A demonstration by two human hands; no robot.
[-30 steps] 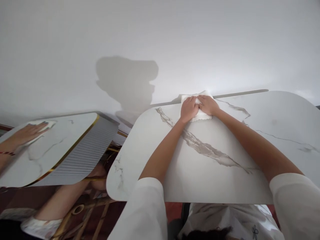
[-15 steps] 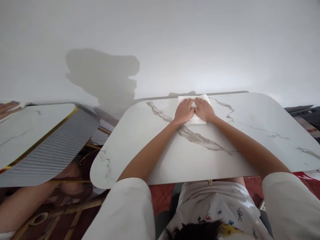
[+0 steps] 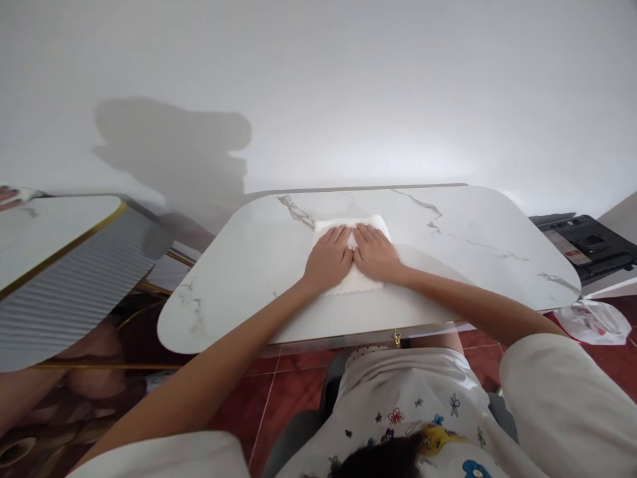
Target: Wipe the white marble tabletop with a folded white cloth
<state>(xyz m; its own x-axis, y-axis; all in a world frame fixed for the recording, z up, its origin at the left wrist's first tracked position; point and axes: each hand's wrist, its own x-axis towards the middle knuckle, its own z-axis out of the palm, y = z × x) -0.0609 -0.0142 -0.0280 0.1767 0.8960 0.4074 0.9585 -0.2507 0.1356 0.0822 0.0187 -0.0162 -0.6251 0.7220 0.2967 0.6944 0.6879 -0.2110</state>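
A folded white wipe (image 3: 355, 282) with a wavy near edge lies flat on a white marble-patterned tabletop (image 3: 239, 265). My left hand (image 3: 329, 259) rests palm down on its left half, fingers stretched forward. On the right half lies my right hand (image 3: 375, 253), also flat with its fingers extended. The two thumbs meet in the middle. Part of the wipe is hidden under both palms.
A white wall (image 3: 398, 86) stands behind the tabletop. To the left is another marble-topped table (image 3: 60, 222) with a gold edge, another person's hand (image 3: 7, 196) at its far side. A black case (image 3: 597, 242) and a plastic bag (image 3: 594, 322) are on the right.
Both hands have drawn the wipe from the tabletop's back edge toward me, to about its middle. The view has shifted somewhat to the right.
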